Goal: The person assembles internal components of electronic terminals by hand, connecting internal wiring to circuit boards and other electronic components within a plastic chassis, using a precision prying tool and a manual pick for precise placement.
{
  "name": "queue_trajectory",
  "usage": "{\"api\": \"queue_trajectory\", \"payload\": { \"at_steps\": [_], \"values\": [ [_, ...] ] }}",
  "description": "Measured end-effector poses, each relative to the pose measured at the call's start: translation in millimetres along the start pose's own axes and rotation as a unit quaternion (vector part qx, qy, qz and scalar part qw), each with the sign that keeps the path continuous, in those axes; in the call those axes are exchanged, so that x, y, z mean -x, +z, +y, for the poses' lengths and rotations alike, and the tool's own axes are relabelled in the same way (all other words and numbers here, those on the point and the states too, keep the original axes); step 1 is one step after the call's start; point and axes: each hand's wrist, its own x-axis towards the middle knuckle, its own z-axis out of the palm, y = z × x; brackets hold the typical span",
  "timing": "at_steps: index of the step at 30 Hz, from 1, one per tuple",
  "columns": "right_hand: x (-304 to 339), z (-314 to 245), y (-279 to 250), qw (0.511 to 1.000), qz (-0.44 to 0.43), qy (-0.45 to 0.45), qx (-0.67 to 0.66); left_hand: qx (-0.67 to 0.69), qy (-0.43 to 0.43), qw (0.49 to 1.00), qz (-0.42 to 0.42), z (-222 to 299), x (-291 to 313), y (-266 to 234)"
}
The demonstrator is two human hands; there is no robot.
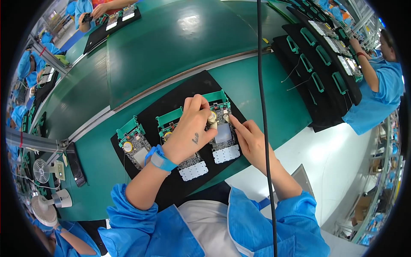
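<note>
Three green-framed circuit boards lie side by side on a black mat [207, 79]. Over the right-hand circuit board [226, 155], my left hand [190, 128] pinches with thumb and forefinger near its upper part. What sits between those fingertips is too small to make out; pale covers show on them. A blue wrist strap [162, 158] circles my left wrist. My right hand [253, 145] is at the same board's right edge, forefinger stretched to its upper right part, other fingers bent. My left hand partly hides the middle circuit board [193, 170]. The left circuit board [138, 150] carries a round cell.
A black cable [262, 85] hangs down in front of the bench, right of my hands. Green frames [317, 81] lie on black mats at right, beside a co-worker in blue [374, 98]. Small fans [45, 210] stand at left. Across the green bench, another person's hands [100, 9] handle parts.
</note>
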Motion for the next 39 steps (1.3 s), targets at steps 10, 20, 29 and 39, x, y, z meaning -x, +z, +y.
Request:
{"api": "queue_trajectory", "payload": {
  "at_steps": [10,20,29,39],
  "values": [
    [-2,2,-6,0.995,-0.007,-0.037,0.092,-0.006,-0.003,1.0,-0.028,-1,-2,-3],
    [-1,-4,-4,0.998,-0.044,0.038,0.011,-0.002,-0.006,1.0,-0.03,-2,-5,-3],
    [2,-3,-2,0.999,-0.034,0.034,-0.001,0.009,-0.014,1.0,-0.002,2,-2,3],
    [7,-9,8,0.989,-0.027,-0.069,0.125,-0.008,-0.01,1.0,0.007,4,5,7]
  ]
}}
